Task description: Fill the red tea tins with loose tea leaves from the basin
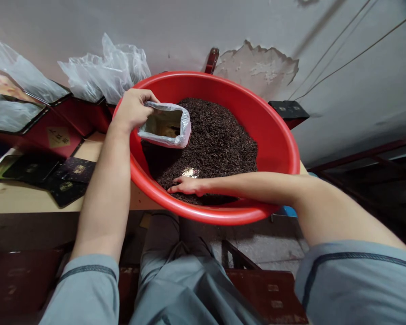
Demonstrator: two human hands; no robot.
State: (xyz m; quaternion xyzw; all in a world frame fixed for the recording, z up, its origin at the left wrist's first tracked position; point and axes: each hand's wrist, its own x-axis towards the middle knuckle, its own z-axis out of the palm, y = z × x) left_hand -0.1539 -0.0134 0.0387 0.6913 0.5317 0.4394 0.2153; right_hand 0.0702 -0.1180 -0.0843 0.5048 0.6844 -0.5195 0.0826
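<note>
My left hand (pixel 135 108) is closed on the near-left rim of a rectangular box (pixel 181 137) lined with clear plastic. The box is tilted over the left side of a large red basin (pixel 284 149), its mouth facing me, with a little dark matter showing inside. Dark, twisted dried leaves, like loose tea (pixel 219 135), cover the basin's floor. My right hand (pixel 187 185) rests low in the leaves near the basin's front wall, fingers stretched to the left and partly sunk. Just beyond its knuckles lies a small shiny piece (pixel 190 172); its kind is unclear.
Red boxes (pixel 62 122) with plastic liner bags (pixel 111 67) stand at the left against the wall. Dark flat lids (pixel 67 189) lie on the table (pixel 30 201). A black-topped box (pixel 287 109) sits behind the basin at right. A brown bench (pixel 267 293) is below.
</note>
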